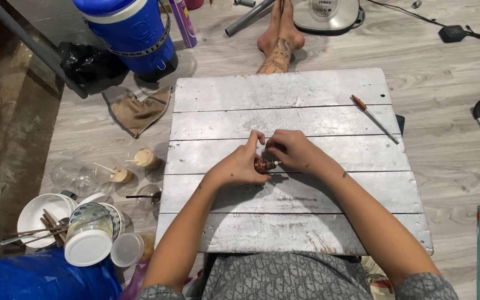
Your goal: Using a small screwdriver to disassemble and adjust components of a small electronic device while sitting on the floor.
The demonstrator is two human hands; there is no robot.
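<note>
The left hand (237,166) is closed around a small brown, coppery part (262,165), fingers curled under it and the thumb up, so that grip is snug and holds the part just above the desk (284,89). The right hand (295,151) meets it from the other side, its fingertips pinched shut on the part's short metal tip that pokes out toward the right; what exactly the fingers do there is too small to tell. The part sits between the two hands, touching both, near the middle of the desk over the third plank from the far edge. To work it well, I judge the left hand should keep the body steady and low over the boards while the right makes small, controlled finger moves, so nothing slips or rolls away. Farther out, a screwdriver (374,118) with a brown handle lies well apart on the desk's right side. On the floor to the left stand cups (144,158), a white bowl (35,215) with sticks, and a lidded jar (89,236); a blue cooler (134,33) stands beyond, and a person's bare feet (279,36) rest past the far edge.
</note>
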